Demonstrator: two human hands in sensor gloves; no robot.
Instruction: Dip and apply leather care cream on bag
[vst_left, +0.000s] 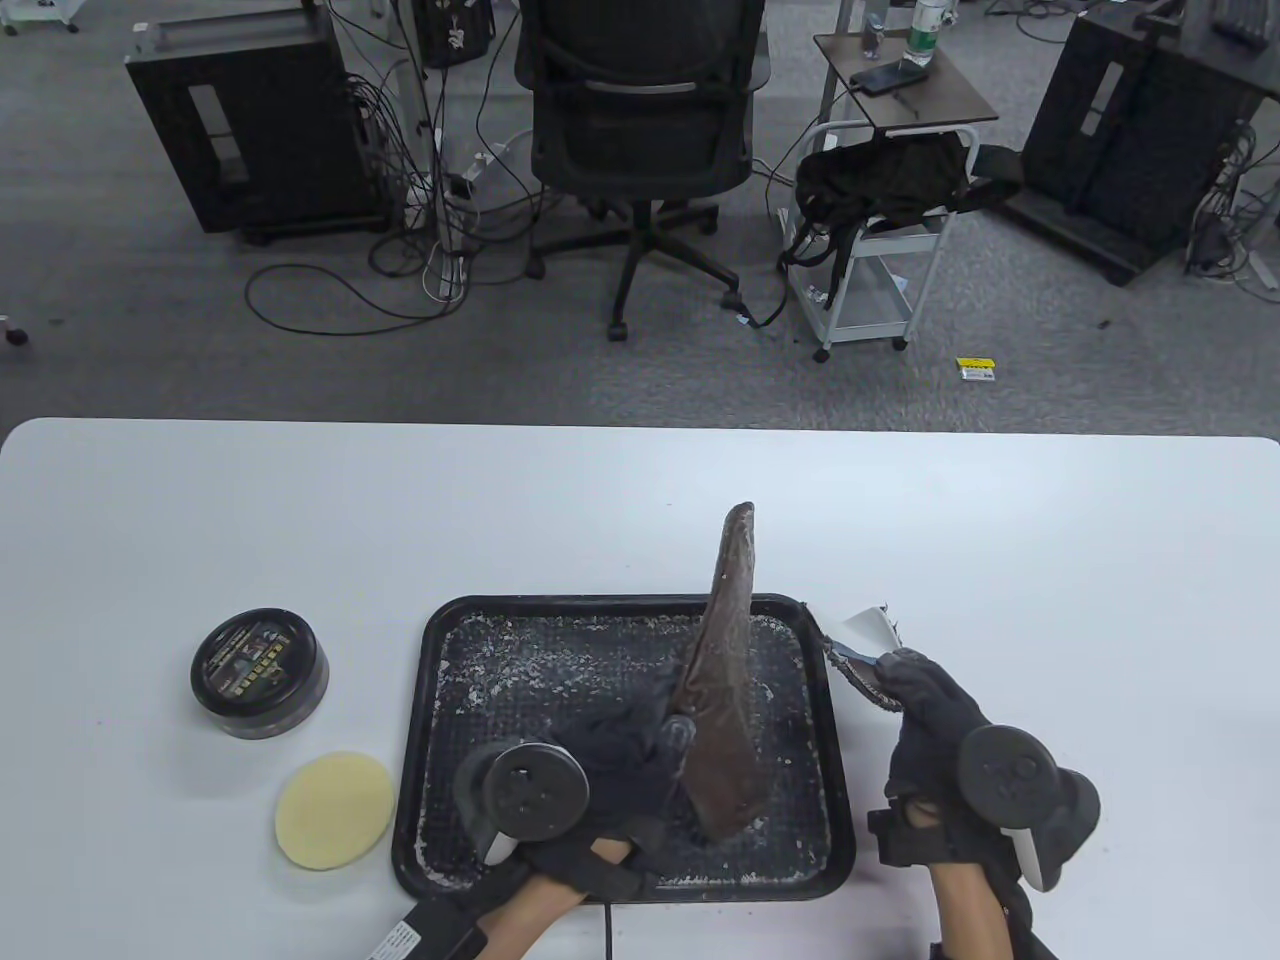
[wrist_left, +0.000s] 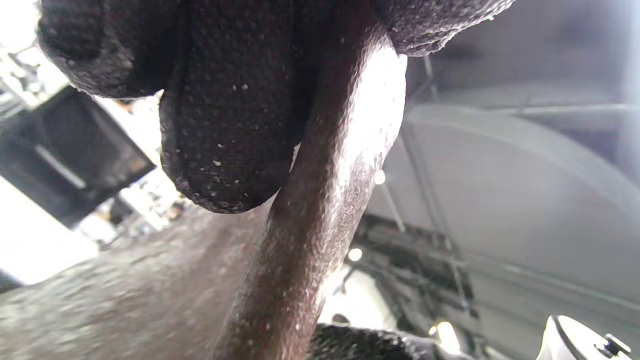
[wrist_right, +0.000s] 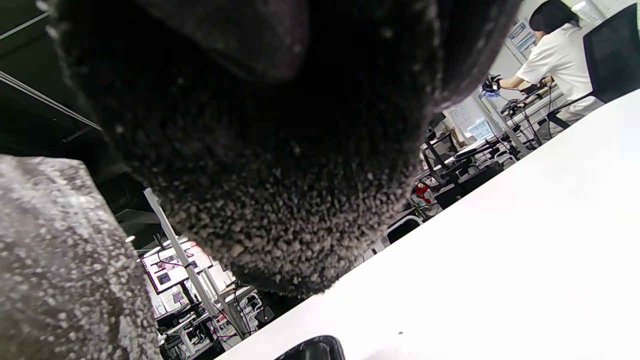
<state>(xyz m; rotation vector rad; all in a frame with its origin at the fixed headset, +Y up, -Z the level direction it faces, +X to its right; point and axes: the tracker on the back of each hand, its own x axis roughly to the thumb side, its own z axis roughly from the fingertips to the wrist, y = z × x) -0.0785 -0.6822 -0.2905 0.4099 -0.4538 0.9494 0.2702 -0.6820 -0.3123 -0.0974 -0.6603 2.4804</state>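
Observation:
A brown leather bag stands on edge in a black tray littered with pale flakes. My left hand grips the bag's lower part from the left and holds it upright. In the left wrist view my gloved fingers wrap the brown leather. My right hand pinches a flaking grey strip with a white end at the tray's right rim. The black cream tin stands at the left with its lid on. A round yellow applicator pad lies in front of it.
The white table stretches beyond the tray on all sides. A flake-dusted glove finger fills the right wrist view above the table top. An office chair and a cart stand beyond the far edge.

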